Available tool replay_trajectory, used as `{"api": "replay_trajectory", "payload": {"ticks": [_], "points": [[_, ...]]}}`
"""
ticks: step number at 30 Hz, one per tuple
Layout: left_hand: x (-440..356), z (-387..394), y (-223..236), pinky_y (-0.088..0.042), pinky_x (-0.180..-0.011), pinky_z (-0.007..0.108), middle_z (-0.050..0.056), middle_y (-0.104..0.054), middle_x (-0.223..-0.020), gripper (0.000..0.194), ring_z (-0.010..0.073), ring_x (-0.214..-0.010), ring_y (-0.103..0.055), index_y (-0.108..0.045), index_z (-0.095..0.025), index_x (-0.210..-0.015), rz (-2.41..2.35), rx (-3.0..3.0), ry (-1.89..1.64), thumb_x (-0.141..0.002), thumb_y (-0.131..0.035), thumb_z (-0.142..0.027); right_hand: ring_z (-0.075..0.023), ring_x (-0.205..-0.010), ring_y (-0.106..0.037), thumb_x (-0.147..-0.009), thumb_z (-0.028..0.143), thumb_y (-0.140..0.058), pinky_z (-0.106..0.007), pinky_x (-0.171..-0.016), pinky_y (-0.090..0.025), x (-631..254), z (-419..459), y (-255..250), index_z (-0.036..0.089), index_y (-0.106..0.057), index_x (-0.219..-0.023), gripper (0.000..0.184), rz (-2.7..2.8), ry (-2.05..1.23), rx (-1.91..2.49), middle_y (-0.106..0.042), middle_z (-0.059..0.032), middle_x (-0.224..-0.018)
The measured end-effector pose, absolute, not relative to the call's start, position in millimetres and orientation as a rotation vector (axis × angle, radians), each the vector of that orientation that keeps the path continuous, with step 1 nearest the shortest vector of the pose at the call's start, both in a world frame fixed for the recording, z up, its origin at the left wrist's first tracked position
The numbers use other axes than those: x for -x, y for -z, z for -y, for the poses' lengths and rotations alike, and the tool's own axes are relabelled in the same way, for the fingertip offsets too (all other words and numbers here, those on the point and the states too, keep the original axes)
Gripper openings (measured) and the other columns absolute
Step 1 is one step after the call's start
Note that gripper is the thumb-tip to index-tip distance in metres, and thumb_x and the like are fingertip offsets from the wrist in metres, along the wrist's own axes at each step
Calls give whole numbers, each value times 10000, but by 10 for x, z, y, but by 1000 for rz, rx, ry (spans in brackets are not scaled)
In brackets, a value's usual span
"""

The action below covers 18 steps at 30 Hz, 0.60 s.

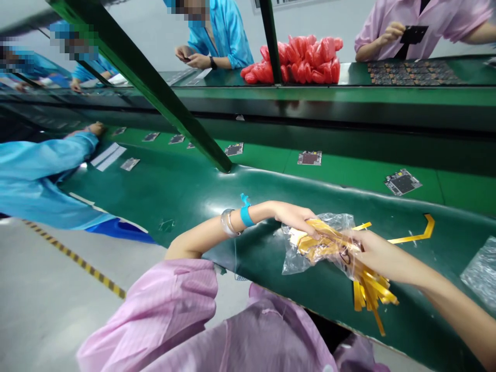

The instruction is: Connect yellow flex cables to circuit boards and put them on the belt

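Note:
Over the green mat, a clear plastic bag (296,261) bulges with yellow flat flex cables (370,289). My left hand (296,217) grips the bag's left end, with fingers curled over its top. At the other end, my right hand (370,250) is closed around the bundle where the cables come out of the bag; its fingertips are partly hidden. Several cable ends fan out below my right hand. A loose bent flex cable (413,237) lies on the mat just beyond that hand. My left wrist wears a blue strap (246,214) and a clear bangle.
Circuit boards (403,182) sit spaced along the green conveyor belt (349,170) ahead. A slanted green post (166,108) stands at front left. Another plastic bag (482,271) lies at right. Co-workers sit left and opposite, near red bundles (298,59).

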<state>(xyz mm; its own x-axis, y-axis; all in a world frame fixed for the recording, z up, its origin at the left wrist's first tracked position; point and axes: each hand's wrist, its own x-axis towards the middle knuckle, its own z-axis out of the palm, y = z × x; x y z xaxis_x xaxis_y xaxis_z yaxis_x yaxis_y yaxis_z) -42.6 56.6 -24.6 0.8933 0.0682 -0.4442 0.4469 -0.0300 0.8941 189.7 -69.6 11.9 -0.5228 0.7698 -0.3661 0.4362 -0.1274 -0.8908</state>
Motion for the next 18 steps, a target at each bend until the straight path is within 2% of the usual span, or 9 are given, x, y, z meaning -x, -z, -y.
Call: {"api": "replay_trajectory", "payload": {"ticks": [3, 7, 9, 12, 14, 16, 18], "points": [[484, -553, 280, -553, -768, 248, 19, -774, -972, 405, 182, -862, -688, -784, -172, -1102, -440, -1563, 286, -753, -814, -376, -220, -818, -682, -868, 201, -575, -326, -715, -580, -1852, 725, -96, 207, -681, -1194, 343, 1753, -1838, 1317, -734, -33, -942], [533, -522, 267, -546, -712, 233, 18, -779, -977, 436, 167, -816, -680, -773, -168, -1144, -492, -1594, 268, -782, -788, -412, -174, -786, -645, -789, 149, -631, -284, -695, -561, -1815, 727, 16, 207, -625, -1255, 469, 1554, -2084, 1206, -682, -1, -901], [557, -518, 250, -541, -713, 229, 22, -779, -1010, 442, 167, -833, -681, -768, -166, -1154, -513, -1620, 260, -791, -779, -418, -154, -753, -620, -794, 157, -636, -274, -683, -558, -1800, 722, 52, 214, -616, -1262, 472, 1471, -2118, 1220, -641, 15, -875], [623, -532, 220, -545, -765, 231, 35, -769, -1073, 439, 173, -899, -692, -750, -166, -1159, -523, -1607, 267, -809, -779, -429, -102, -607, -526, -860, 277, -665, -238, -577, -523, -1799, 723, 22, 208, -621, -1211, 361, 1394, -2158, 1287, -569, 35, -827], [694, -545, 195, -552, -721, 235, 46, -766, -1029, 443, 171, -851, -702, -726, -164, -1146, -502, -1529, 340, -818, -787, -456, -64, -514, -411, -880, 374, -710, -206, -490, -441, -1824, 737, -39, 205, -620, -1171, 348, 1367, -2188, 1318, -503, 64, -753], [788, -554, 158, -555, -653, 236, 50, -761, -979, 446, 170, -789, -712, -694, -172, -1138, -474, -1442, 413, -836, -781, -488, -53, -496, -345, -884, 426, -739, -197, -465, -374, -1872, 764, -99, 203, -621, -1097, 331, 1347, -2194, 1332, -443, 83, -699], [906, -561, 109, -558, -626, 235, 54, -758, -977, 443, 170, -771, -722, -664, -184, -1149, -465, -1391, 430, -862, -764, -507, -61, -516, -347, -899, 449, -739, -199, -475, -345, -1932, 802, -130, 199, -609, -1001, 300, 1354, -2168, 1348, -420, 83, -678]]}}
